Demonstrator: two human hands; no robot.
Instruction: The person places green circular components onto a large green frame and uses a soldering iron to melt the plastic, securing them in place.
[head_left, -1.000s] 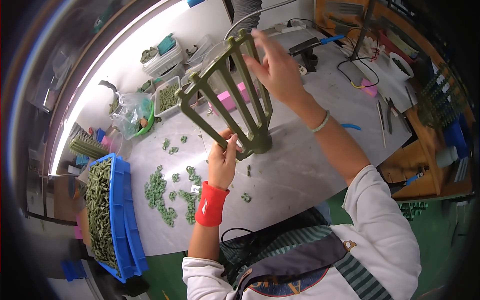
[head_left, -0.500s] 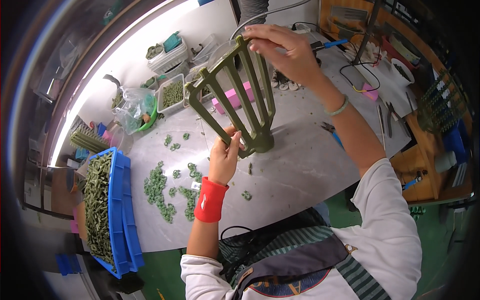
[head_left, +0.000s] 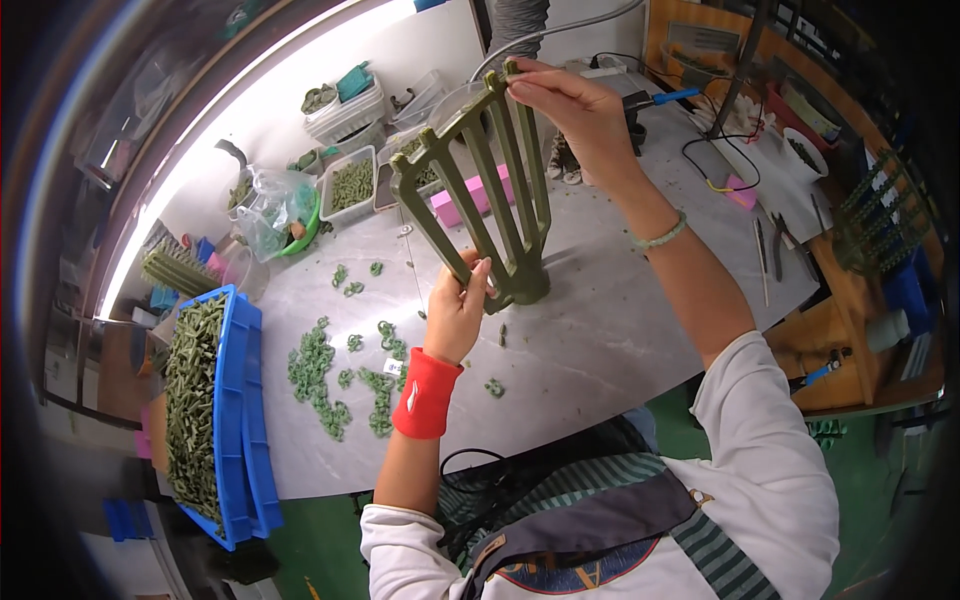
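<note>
An olive-green frame of several slanting bars [head_left: 485, 170] stands on a round base [head_left: 527, 287] near the middle of the table. My left hand [head_left: 460, 305], with a red wristband, is closed round the frame's lower left bar. My right hand [head_left: 575, 110] pinches at the knobbed top corner of the frame, thumb and forefinger together at its tip; whether a small piece is also between them cannot be made out. Small green ring-like pieces [head_left: 312, 365] lie in loose clusters on the table left of my left hand, and one piece [head_left: 494, 388] lies apart nearer me.
Blue crates [head_left: 240, 420] filled with green sticks stand at the left edge. Behind the frame are a pink block [head_left: 470, 195], a clear tub of green pieces [head_left: 350, 185] and a plastic bag [head_left: 275, 215]. Pliers [head_left: 780, 240] and a blue-handled cabled tool [head_left: 672, 96] lie to the right.
My right hand has lowered its fingers from just over the frame's top into a pinch at its far corner. The frame's top has shifted slightly to the right, with my left hand still holding it.
</note>
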